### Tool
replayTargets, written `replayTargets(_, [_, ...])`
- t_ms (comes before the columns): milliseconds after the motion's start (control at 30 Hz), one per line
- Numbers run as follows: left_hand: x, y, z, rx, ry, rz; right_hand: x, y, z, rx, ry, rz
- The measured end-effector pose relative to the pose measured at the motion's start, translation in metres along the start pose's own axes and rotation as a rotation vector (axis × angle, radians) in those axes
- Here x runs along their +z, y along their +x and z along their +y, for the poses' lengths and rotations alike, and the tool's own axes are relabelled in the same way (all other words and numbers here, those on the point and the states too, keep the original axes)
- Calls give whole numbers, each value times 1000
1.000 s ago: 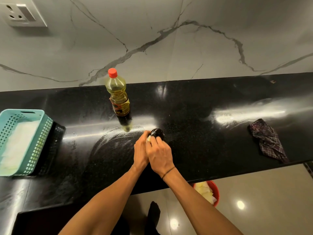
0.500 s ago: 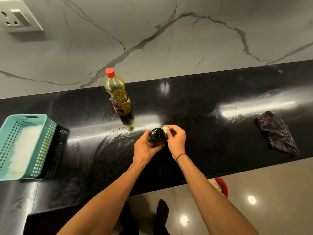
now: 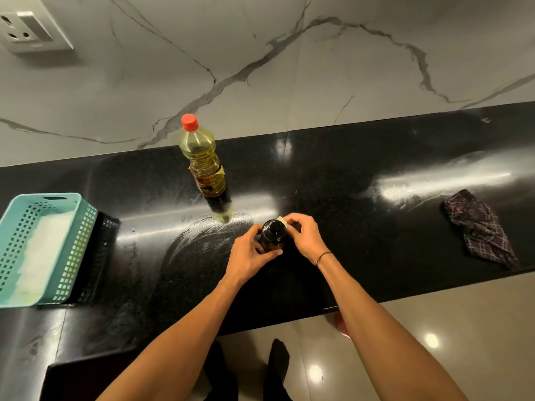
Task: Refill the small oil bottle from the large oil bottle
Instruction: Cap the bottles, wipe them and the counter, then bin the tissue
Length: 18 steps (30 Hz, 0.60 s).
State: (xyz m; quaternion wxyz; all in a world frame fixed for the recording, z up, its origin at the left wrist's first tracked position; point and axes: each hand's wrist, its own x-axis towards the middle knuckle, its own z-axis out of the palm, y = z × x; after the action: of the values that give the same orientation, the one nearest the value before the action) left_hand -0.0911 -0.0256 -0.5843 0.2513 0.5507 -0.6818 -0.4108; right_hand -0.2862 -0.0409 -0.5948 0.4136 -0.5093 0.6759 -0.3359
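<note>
The small oil bottle (image 3: 272,233) is dark with a black top and stands on the black counter (image 3: 347,227) near its front edge. My left hand (image 3: 251,256) grips its body from the left. My right hand (image 3: 304,235) sits at the bottle's right shoulder and pinches a small pale piece (image 3: 281,219) against it. The large oil bottle (image 3: 204,166), clear with yellow oil, a red cap and a label, stands upright behind and to the left, untouched.
A teal plastic basket (image 3: 84,227) with white contents sits on a black basket at the left. A dark checked cloth (image 3: 480,227) lies at the right. A wall socket (image 3: 26,27) is at the upper left. Below the counter edge are the floor and something red (image 3: 341,325).
My right hand came off the top of the small bottle and moved to its right side with the pale piece. My left hand kept its hold on the bottle's body.
</note>
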Motion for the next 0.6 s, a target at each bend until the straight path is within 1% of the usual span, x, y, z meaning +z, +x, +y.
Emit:
replayTargets(200, [2,-3,3,16,-10,21,12,-59,1,57,-9,149])
replayTargets(300, [5,-2,0,-9,-16,18,24,-81,-1,95,57,220])
replayTargets(467, [-2,2,-5,-20,11,-52,33,-85,-17,66,176,400])
replayTargets(533, [-4,2,-9,-11,30,-53,39,-84,-22,60,189,429])
replayTargets(600, [-6,0,-11,-7,53,-39,42,-81,-22,109,196,431])
